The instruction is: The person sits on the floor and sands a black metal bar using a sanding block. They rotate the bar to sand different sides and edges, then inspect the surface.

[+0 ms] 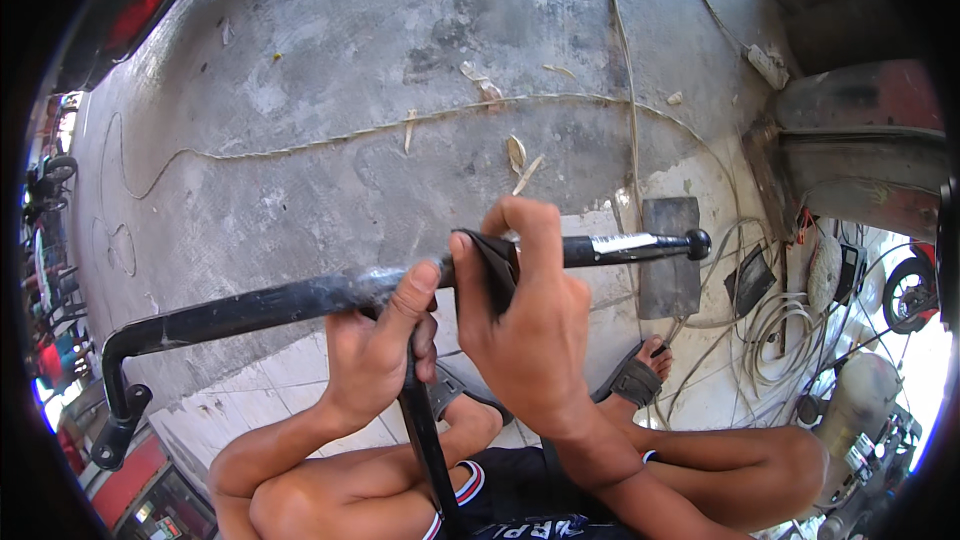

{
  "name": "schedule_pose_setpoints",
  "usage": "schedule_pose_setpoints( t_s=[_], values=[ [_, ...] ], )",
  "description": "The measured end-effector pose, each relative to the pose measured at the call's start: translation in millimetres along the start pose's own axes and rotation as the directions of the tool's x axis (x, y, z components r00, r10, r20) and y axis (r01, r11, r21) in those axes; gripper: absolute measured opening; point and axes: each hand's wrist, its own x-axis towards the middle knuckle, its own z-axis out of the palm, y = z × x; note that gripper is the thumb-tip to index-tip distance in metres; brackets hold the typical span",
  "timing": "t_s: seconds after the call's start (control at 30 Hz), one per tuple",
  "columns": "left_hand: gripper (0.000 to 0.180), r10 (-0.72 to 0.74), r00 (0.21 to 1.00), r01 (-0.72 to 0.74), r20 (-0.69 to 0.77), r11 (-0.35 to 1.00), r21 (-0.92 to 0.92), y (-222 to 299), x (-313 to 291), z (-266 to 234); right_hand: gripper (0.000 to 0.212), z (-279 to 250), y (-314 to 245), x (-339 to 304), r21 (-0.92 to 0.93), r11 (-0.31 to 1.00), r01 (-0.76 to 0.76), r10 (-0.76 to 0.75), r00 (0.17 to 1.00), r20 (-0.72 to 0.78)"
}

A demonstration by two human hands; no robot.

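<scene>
Overhead, a bent black metal bar (300,302) is gripped by the left hand (375,355) while the right hand (525,310) pinches dark sandpaper (495,265) around it above rough, stained concrete floor (350,70).

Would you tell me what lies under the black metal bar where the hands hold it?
Under the bar show the person's knees, a sandalled foot and concrete floor. The left hand and right hand, which presses a dark sheet, cover the bar's middle.
</scene>
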Motion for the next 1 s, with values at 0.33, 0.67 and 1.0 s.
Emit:
schedule_pose_setpoints(
  t_s=[0.33,0.67,1.0],
  values=[
    [0.051,-0.11,0.982,0.129,0.153,0.984,-0.122,9.8,0.2,7.3,0.044,-77.0,-20.5,53.9,0.444,0.856,0.266,-0.198,0.961,-0.193],
    [0.048,-0.109,0.958,0.154,0.266,0.976,-0.154,14.3,6.2,11.3,0.051,-157.5,-72.0,119.5,-0.042,0.892,0.449,-0.288,0.638,0.714],
    [0.049,-0.272,0.791,0.414,0.549,0.897,-0.153,25.1,-13.5,41.6,0.063,-185.1,27.3,104.1,0.307,0.857,-0.413,-0.095,0.461,0.883]
  ],
)
